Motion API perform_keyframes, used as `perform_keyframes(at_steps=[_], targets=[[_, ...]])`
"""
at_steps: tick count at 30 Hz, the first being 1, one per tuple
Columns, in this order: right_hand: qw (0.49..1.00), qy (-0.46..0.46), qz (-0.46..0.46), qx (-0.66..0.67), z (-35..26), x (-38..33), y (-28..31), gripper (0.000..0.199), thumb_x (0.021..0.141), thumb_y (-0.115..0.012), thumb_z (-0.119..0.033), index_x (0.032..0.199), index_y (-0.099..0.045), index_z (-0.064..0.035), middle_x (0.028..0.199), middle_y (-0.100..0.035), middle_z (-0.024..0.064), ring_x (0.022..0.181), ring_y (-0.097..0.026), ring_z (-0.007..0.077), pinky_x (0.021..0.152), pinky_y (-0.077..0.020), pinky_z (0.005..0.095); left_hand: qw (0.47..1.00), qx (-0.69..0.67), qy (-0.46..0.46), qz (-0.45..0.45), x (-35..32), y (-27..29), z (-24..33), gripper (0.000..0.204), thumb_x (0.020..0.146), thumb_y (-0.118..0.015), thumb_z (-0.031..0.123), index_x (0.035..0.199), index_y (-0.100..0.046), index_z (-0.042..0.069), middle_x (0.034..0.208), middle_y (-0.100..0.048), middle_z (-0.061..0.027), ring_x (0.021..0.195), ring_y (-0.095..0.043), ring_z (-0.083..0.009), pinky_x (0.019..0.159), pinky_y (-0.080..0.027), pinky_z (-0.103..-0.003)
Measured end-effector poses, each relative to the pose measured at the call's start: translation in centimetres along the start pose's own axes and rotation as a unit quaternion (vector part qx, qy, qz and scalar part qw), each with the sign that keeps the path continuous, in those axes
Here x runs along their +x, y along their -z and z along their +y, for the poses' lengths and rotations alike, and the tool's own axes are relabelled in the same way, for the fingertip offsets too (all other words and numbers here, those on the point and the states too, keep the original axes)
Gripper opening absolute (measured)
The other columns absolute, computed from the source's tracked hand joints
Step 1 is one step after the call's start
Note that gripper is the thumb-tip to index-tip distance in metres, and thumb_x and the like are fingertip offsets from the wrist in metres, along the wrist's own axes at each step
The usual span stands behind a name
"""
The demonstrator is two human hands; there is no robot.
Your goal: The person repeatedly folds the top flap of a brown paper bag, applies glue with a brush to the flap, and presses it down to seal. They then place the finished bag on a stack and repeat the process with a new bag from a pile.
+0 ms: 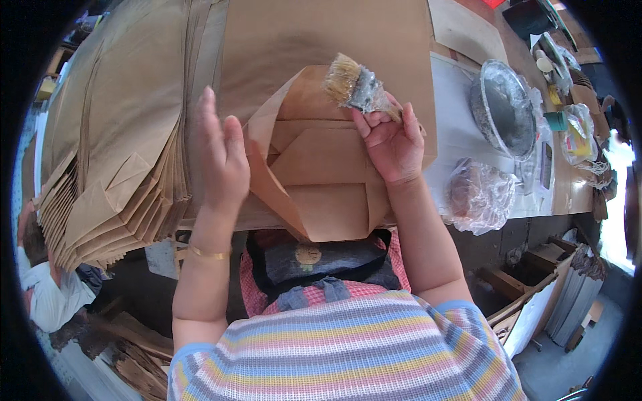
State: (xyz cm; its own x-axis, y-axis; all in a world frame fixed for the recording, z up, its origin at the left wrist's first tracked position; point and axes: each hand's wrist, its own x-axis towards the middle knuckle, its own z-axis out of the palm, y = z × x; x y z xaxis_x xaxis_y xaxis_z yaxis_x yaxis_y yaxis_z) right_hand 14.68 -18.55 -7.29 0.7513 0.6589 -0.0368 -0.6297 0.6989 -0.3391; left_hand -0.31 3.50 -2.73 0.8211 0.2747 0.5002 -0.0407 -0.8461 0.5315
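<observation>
A brown paper bag (pixel 321 160) lies in front of me with its end opened out and the folded flaps showing. My right hand (pixel 393 144) is closed round the handle of a flat paintbrush (pixel 353 85), palm turned up. The brush's pale bristles point up and to the left over the bag's far edge, and a whitish crust coats its ferrule. At the bag's left edge my left hand (pixel 224 154) is raised with its fingers stretched out, holding nothing. More flat brown paper (pixel 321 33) lies beneath and beyond the bag.
On the left, several folded brown paper bags (pixel 120 194) fan over the table's front edge. To the right stand a grey-crusted round basin (pixel 505 110) and a crumpled clear plastic bag (pixel 481 194). Stacked sheets (pixel 575 294) stand low at right. Someone's white clothing (pixel 57 294) shows at far left.
</observation>
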Motion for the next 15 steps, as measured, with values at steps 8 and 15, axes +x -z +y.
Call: perform_keyframes(at_steps=[8,15], targets=[[0.998,-0.013,-0.051,-0.033,-0.2,0.1,1.0,0.037,0.101,-0.047,-0.031,0.124,-0.053,-0.0029,0.103,-0.068,0.0113,0.099,-0.065,0.0220,0.100,-0.0465,0.0440,0.958,0.247,0.050,-0.137,-2.8,-4.7,1.3,0.067,0.094,-0.050,0.034,0.149,-0.027,0.002,0.154,-0.028,-0.0180,0.142,-0.028,-0.0345,0.117,-0.016,-0.048],[0.993,-0.030,-0.018,-0.117,-0.2,0.2,0.7,0.035,0.101,-0.049,-0.027,0.125,-0.053,-0.0031,0.114,-0.064,0.0089,0.103,-0.062,0.0198,0.097,-0.0483,0.0419,0.967,0.043,0.019,-0.251,-6.4,-1.3,3.7,0.070,0.090,-0.057,0.028,0.149,-0.027,0.004,0.155,-0.028,-0.0164,0.143,-0.028,-0.0310,0.117,-0.017,-0.046]])
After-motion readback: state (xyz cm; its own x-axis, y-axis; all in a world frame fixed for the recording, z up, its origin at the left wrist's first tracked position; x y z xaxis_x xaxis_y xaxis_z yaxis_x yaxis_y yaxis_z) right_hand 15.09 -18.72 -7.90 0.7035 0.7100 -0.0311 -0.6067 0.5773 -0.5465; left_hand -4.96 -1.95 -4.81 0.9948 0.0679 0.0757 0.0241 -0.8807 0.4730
